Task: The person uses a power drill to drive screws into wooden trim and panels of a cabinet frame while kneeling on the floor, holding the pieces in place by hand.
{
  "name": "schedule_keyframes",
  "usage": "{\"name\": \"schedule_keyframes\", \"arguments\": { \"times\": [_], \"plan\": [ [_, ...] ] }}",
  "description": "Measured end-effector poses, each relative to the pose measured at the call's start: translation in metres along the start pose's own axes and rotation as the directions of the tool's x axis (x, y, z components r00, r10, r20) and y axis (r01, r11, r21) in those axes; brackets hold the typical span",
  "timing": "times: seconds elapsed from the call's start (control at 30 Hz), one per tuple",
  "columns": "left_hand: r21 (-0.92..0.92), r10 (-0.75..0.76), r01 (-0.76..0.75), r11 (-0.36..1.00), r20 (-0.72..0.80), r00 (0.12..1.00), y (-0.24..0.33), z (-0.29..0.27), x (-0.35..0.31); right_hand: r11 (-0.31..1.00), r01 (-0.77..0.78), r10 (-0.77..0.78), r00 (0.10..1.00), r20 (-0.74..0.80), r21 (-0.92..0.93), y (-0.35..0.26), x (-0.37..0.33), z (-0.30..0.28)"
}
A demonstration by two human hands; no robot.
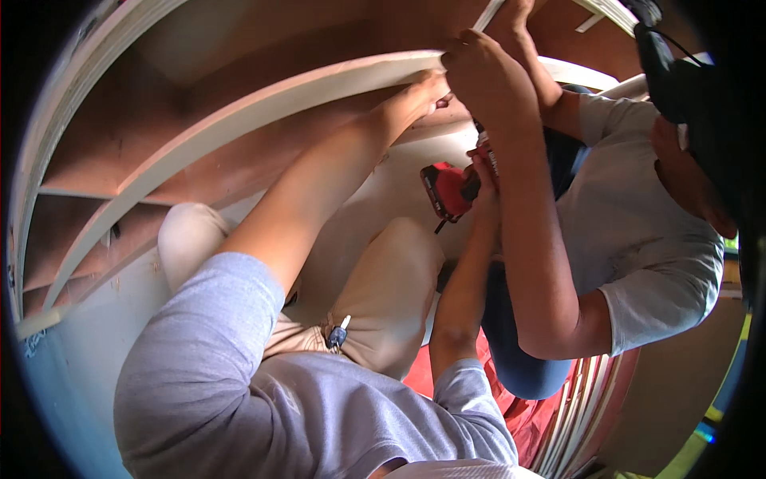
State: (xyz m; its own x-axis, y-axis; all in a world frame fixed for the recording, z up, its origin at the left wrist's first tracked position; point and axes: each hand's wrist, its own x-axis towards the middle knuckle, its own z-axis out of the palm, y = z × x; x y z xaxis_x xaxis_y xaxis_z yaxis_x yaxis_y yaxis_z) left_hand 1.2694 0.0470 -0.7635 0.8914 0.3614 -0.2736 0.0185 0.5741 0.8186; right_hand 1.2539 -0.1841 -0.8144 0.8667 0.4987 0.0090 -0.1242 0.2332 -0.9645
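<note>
My left hand reaches up and grips a long white curved strip that runs across a brown wooden panel. My right hand holds a red power drill just below the strip. A co-worker in a grey T-shirt stands close on my right. One of that person's hands grips the same strip right beside my left hand. Their other hand is higher up on another white strip.
My knees in beige trousers are below the drill, with a bunch of keys at my waist. A red cloth lies underfoot. Several white strips are stacked at the lower right. More white framing curves along the left.
</note>
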Motion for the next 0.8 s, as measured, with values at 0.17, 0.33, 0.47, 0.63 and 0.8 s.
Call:
{"name": "schedule_keyframes", "arguments": {
  "times": [0.17, 0.33, 0.47, 0.63, 0.8],
  "plan": [
    [0.006, 0.025, -0.025, 1.0, -0.014, 1.0, -0.004, -0.006, 0.0, 1.0, -0.002, 0.002, 1.0, -0.006, 0.013, 0.005, 0.001, 0.0],
    [0.013, 0.032, -0.032, 0.999, 0.046, 0.998, -0.013, -0.009, -0.001, 0.997, -0.043, 0.042, 0.999, 0.02, 0.064, 0.022, -0.003, -0.013],
    [0.144, -0.07, 0.062, 0.988, 0.048, 0.996, -0.029, 0.005, -0.009, 0.988, -0.092, 0.084, 0.994, 0.074, 0.123, 0.04, -0.006, -0.052],
    [0.278, -0.009, 0.028, 0.96, -0.067, 0.998, -0.06, -0.017, -0.001, 0.986, -0.129, 0.137, 0.988, -0.077, 0.106, 0.055, -0.014, -0.01],
    [0.239, 0.163, -0.14, 0.961, -0.078, 0.984, -0.07, -0.011, 0.016, 0.996, -0.028, 0.032, 0.999, -0.04, 0.086, 0.063, 0.001, -0.013]
  ]
}}
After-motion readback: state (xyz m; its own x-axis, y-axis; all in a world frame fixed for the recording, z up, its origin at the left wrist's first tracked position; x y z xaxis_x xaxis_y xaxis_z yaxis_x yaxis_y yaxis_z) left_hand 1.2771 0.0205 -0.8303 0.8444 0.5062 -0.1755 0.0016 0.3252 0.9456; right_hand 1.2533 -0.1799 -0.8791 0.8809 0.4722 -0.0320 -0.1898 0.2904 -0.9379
